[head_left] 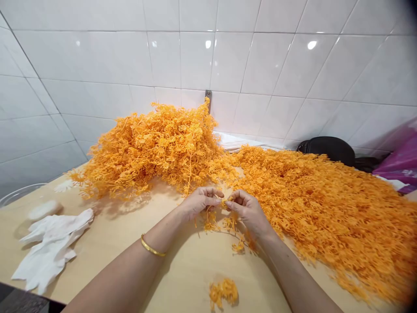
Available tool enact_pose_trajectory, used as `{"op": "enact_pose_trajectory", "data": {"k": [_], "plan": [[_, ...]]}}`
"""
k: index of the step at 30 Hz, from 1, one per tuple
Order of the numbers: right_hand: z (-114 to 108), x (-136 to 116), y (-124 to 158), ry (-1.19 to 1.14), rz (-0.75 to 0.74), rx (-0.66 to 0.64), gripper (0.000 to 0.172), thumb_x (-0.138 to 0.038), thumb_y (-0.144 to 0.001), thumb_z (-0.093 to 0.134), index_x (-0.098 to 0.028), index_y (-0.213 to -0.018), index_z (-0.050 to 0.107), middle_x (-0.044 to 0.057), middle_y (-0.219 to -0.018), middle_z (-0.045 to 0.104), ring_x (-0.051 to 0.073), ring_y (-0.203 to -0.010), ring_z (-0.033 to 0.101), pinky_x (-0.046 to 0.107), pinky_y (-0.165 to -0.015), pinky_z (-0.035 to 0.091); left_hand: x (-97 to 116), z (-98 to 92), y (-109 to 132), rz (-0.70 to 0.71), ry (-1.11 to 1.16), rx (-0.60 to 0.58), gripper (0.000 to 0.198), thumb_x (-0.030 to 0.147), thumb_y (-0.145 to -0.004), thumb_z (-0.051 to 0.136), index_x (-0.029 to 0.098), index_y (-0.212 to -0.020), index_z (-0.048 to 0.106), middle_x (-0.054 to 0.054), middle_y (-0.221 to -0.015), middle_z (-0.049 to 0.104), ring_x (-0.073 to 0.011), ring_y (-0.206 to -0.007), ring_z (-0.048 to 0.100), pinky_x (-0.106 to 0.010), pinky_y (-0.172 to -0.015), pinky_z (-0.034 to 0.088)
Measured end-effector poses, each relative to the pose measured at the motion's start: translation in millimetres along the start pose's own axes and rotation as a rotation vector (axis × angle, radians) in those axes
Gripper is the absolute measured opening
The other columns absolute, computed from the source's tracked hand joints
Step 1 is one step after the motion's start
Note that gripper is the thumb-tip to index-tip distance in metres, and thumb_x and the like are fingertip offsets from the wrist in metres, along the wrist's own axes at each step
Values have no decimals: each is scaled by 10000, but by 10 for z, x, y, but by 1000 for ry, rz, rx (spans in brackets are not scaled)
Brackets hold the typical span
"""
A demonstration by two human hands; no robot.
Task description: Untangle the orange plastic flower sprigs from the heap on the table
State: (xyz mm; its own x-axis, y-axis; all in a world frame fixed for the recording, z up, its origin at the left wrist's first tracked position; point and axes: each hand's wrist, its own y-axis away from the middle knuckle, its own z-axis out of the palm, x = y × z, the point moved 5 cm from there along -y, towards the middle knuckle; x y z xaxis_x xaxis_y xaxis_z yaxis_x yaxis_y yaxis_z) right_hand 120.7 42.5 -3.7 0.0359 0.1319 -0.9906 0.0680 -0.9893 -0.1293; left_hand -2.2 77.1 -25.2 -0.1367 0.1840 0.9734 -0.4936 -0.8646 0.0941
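Observation:
My left hand [202, 202] and my right hand [245, 209] meet in the middle of the table, both pinching one orange artificial flower sprig [223, 203] between thumb and fingers. Several blossoms of the sprig dangle below the hands over the tabletop, with a thin stem curving to the right. Just beyond my left hand rises a tall heap of orange flower sprigs [156, 148]. To the right of my right hand spreads a wide, lower pile of orange blossoms [329, 204]. Nearer to me lies a small loose orange cluster [223, 292].
Crumpled white cloth or gloves [55, 243] lie at the left of the table [130, 234], beside a whitish rounded object [44, 210]. A tiled wall [114, 54] closes off the back. A black case [330, 148] and a purple bag [399, 152] stand at the far right.

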Motion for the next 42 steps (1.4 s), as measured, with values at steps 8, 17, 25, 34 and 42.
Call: {"op": "enact_pose_trajectory", "data": {"k": [8, 17, 25, 34, 42], "plan": [[28, 75, -8, 59, -3, -54, 209, -320, -664, 586, -177, -791, 502, -28, -596, 493, 104, -552, 473, 239, -534, 387, 105, 87, 19, 258, -210, 70, 60, 177, -622, 587, 119, -629, 597, 12, -547, 512, -59, -484, 402, -193, -483, 295], [34, 37, 47, 765, -111, -70, 82, -205, -735, 415, -194, -718, 495, -19, -596, 476, 117, -562, 410, 236, -504, 269, 60, 91, -19, 386, -794, 22, 168, 209, -718, 449, 149, -612, 565, 19, -561, 478, -93, -555, 413, -200, -522, 290], [12, -25, 65, 835, -116, -197, 156, -201, -752, 383, -195, -598, 357, -33, -570, 406, 106, -537, 365, 230, -490, 244, 60, 143, -6, 391, -875, -43, 186, 213, -741, 407, 160, -571, 462, 33, -531, 396, -88, -527, 363, -204, -503, 260], [96, -299, 280, 546, 22, -591, 165, -256, -735, 456, -187, -587, 432, -43, -545, 381, 88, -508, 339, 214, -472, 273, 57, 137, -43, 461, -1001, 8, 153, 154, -699, 412, 165, -549, 441, 25, -540, 420, -93, -531, 365, -212, -505, 242], [-439, -482, 144, 754, -276, 350, 254, -268, -751, 442, -150, -941, 563, 85, -856, 511, 198, -770, 492, 344, -685, 398, 100, -132, -98, 411, -880, 209, 207, 226, -729, 404, 158, -534, 390, 48, -501, 331, -77, -506, 317, -204, -496, 238]]}}
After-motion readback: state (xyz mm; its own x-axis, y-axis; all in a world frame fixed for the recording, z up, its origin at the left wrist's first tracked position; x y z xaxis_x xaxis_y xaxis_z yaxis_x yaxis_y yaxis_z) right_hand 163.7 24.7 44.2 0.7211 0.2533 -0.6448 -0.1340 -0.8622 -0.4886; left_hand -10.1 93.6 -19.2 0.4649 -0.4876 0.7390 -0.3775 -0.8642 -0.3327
